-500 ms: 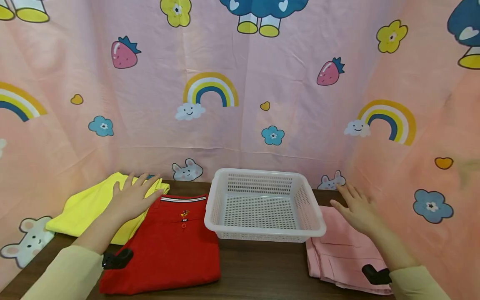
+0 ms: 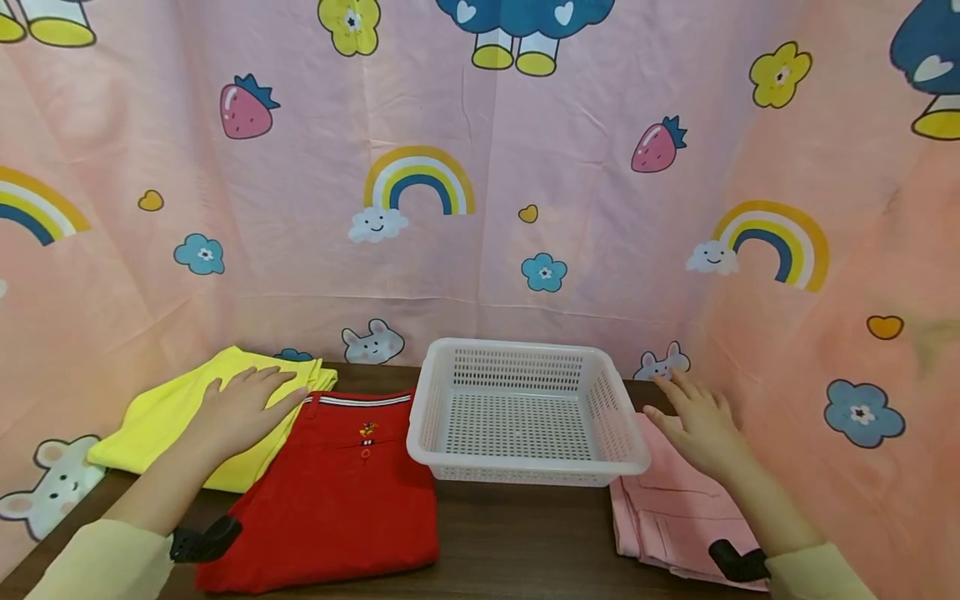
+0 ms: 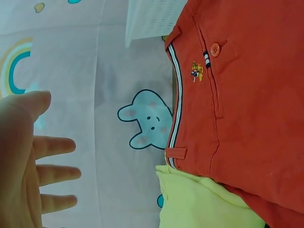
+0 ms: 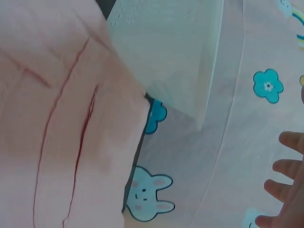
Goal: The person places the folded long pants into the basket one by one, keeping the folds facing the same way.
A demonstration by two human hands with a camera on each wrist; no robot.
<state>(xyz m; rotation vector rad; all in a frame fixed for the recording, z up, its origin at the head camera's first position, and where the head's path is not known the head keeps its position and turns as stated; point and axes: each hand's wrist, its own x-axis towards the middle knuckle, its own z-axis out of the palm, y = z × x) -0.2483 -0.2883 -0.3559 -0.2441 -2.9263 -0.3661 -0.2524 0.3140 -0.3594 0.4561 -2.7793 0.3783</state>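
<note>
My left hand (image 2: 238, 410), fingers spread and empty, hovers over the folded yellow cloth (image 2: 172, 408) and the upper left corner of folded red trousers (image 2: 337, 500). The trousers have a striped waistband (image 3: 176, 104), a button and a small embroidered emblem. Over folded pink trousers (image 2: 682, 508) on the right, my right hand (image 2: 701, 425) is held with relaxed, spread fingers and nothing in it. Between the two stands a white perforated plastic basket (image 2: 517, 472) with nothing inside. Its right front corner overlaps the pink trousers in the head view.
All of this lies on a dark brown wooden table (image 2: 517, 533). Behind and around it hangs a pink curtain (image 2: 300, 275) printed with rainbows, flowers and rabbits. Each wrist wears a black strap.
Both hands have drawn back slightly toward the body and to the left, the left hand more so. The clothes and basket stay where they were.
</note>
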